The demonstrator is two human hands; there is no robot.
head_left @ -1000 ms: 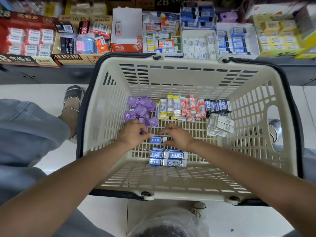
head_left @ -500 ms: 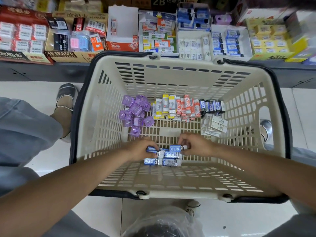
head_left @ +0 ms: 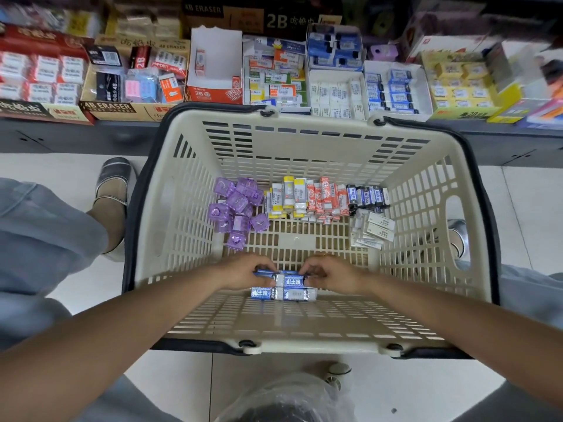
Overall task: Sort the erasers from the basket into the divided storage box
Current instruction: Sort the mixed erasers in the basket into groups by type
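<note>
Inside the cream basket (head_left: 451, 190), the blue-sleeved erasers (head_left: 285, 288) are gathered in a small stack against the near wall. One end of the upper row is pinched by the left hand (head_left: 243, 274) and the other end by the right hand (head_left: 332, 275), probably so that several can be squared up and lifted together. The remaining erasers are grouped by kind along the far side: purple cubes (head_left: 237, 208), yellow-banded ones (head_left: 285, 197), orange ones (head_left: 327, 199), dark blue ones (head_left: 368, 196) and white ones (head_left: 373, 231). On the shelf boxes (head_left: 274, 77) beyond, "4B ERASER" and "2B" can be read. The writing on the held sleeves is too blurred to be made out.
</note>
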